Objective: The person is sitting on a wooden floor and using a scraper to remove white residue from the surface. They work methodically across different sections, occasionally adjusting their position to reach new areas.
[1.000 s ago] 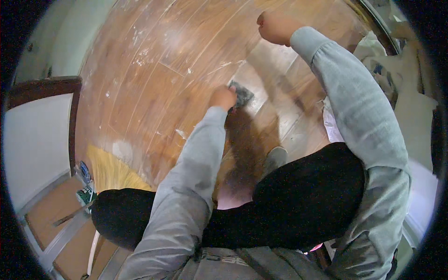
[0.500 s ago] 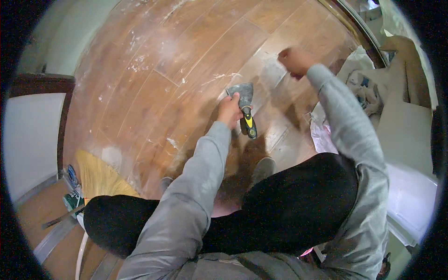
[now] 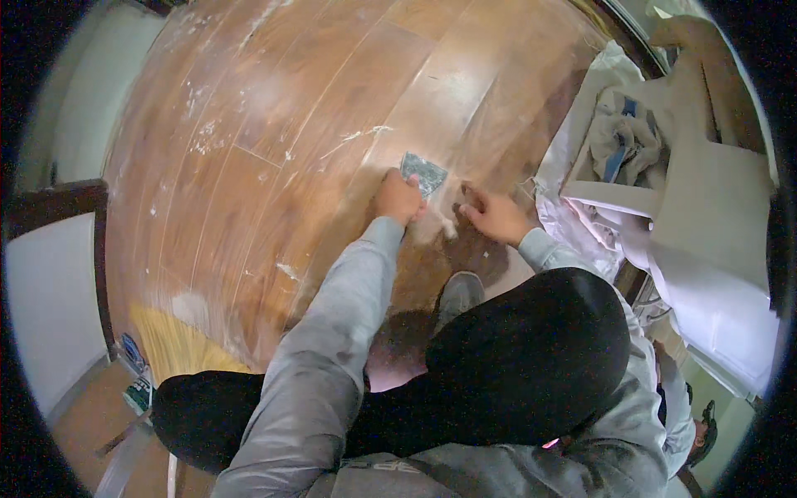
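My left hand [image 3: 398,197] grips a putty knife [image 3: 424,173], its wide metal blade pressed flat on the wooden floor [image 3: 274,141]. Just to its right, my right hand [image 3: 496,214] rests on the boards with fingers spread, fingertips touching the floor beside a small white smear [image 3: 437,224] of filler. I am crouched over the spot in grey sleeves and black trousers, with one grey shoe [image 3: 459,292] showing below my hands.
White streaks and dust mark the floorboards at upper left. White plastic sheeting [image 3: 581,207] and a white box with crumpled cloths [image 3: 623,145] lie to the right. A yellow broom head [image 3: 170,344] lies at lower left near a dark door frame [image 3: 58,199].
My right hand came down from a raised position and now rests on the floor beside the blade. My left hand kept hold of the putty knife; its yellow handle is now hidden.
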